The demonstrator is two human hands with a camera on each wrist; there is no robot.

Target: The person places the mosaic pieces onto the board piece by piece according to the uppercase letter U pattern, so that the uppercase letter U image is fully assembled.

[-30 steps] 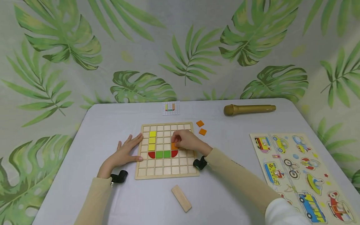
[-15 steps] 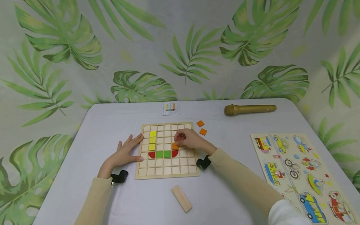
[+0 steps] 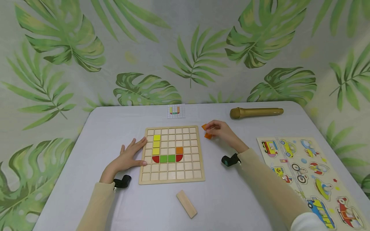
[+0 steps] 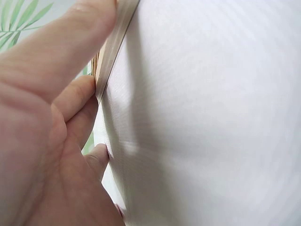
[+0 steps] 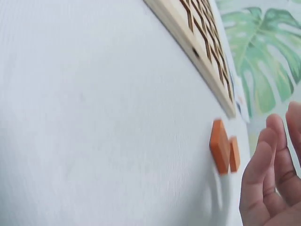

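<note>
The wooden grid board (image 3: 172,175) lies mid-table. In its cells are a column of yellow tiles (image 3: 156,144), two green tiles (image 3: 167,158) between two red rounded pieces (image 3: 179,157), and one orange tile (image 3: 179,150) above the right red piece. My left hand (image 3: 127,158) rests with spread fingers against the board's left edge; the left wrist view shows thumb and fingers touching its side. My right hand (image 3: 221,131) hovers by two loose orange tiles (image 3: 207,136) right of the board. In the right wrist view its fingers (image 5: 257,165) are apart from the orange tiles (image 5: 220,147).
Behind the board lies a pattern card (image 3: 176,111) with a coloured U shape. A gold microphone (image 3: 257,112) lies at the back right. A picture puzzle board (image 3: 310,173) covers the right side. One plain wooden block (image 3: 186,204) lies in front.
My right hand has let go of the orange tile on the board and moved right and back to the two loose orange tiles. The left hand has stayed in place.
</note>
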